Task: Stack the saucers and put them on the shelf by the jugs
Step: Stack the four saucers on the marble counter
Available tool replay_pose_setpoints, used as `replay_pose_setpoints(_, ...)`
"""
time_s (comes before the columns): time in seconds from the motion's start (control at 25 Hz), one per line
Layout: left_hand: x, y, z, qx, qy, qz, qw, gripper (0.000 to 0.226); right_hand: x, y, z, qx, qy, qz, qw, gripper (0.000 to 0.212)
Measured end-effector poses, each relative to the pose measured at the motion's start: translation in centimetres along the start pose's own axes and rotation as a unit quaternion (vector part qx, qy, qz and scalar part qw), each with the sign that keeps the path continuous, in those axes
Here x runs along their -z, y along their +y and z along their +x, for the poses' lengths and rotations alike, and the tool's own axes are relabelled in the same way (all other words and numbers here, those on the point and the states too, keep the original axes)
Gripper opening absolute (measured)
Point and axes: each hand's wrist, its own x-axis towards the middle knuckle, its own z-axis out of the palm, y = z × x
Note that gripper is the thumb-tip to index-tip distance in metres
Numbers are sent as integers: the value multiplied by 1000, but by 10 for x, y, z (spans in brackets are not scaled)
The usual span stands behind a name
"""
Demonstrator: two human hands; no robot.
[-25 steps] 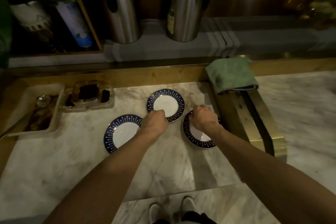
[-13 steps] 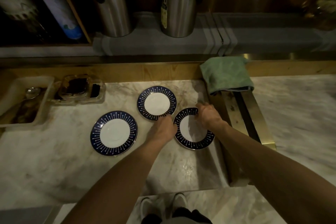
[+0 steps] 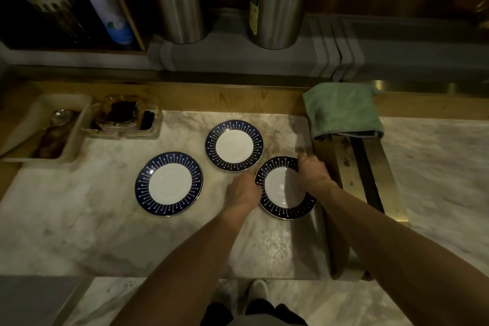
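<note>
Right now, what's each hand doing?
Left hand: gripping the near saucer's left rim.
Right hand: gripping its right rim.

The scene is dim and warm-toned, with the upper left corner nearly black. The brightest patch falls on the marble table (image 3: 105, 219) around the saucers, whose white centres stand out, the nearest (image 3: 284, 189) carrying a small glint. The steel jugs (image 3: 275, 2) show soft vertical highlights. Forearms throw faint shadows toward the viewer. Straight edges bow outward with wide-angle distortion, and the right side smears with motion blur.
</note>
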Motion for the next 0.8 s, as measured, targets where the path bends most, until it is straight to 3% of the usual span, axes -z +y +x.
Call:
replay_pose_setpoints(0.32,18,-5,-10,11,60,-55,997,25,-3,1,0,-38,37,114,992,25)
replay_pose_setpoints(0.56,65,-21,-16,-24,107,-55,992,25,5,-22,-11,-18,50,277,960,22)
replay_pose_setpoints(0.8,114,-50,-19,-16,150,-50,987,26,4,-73,-18,26,28,322,946,19)
